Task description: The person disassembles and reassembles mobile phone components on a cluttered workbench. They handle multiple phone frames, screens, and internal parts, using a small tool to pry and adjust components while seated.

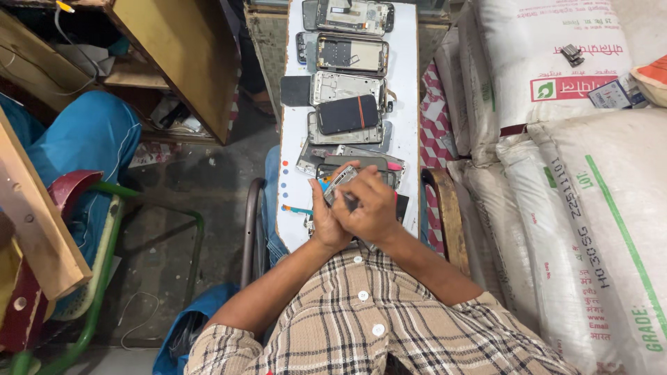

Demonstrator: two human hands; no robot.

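Observation:
Both of my hands are together over the near end of a long white board (406,104) that rests across a chair's arms. My left hand (325,221) and my right hand (374,208) jointly grip a small silver phone part (340,183), its top end poking out above my fingers. Under my hands lies a pile of phone frames and screens (354,163). Farther along the board sit a dark phone back with an orange stripe (347,114) and several stripped phone frames (351,54).
Large white sacks (590,180) are stacked on the right. A wooden cabinet (180,55) stands at the upper left, with a green-framed chair (104,229), blue cloth (90,139) and a wooden plank (35,222) on the left. Bare concrete floor (201,187) lies between.

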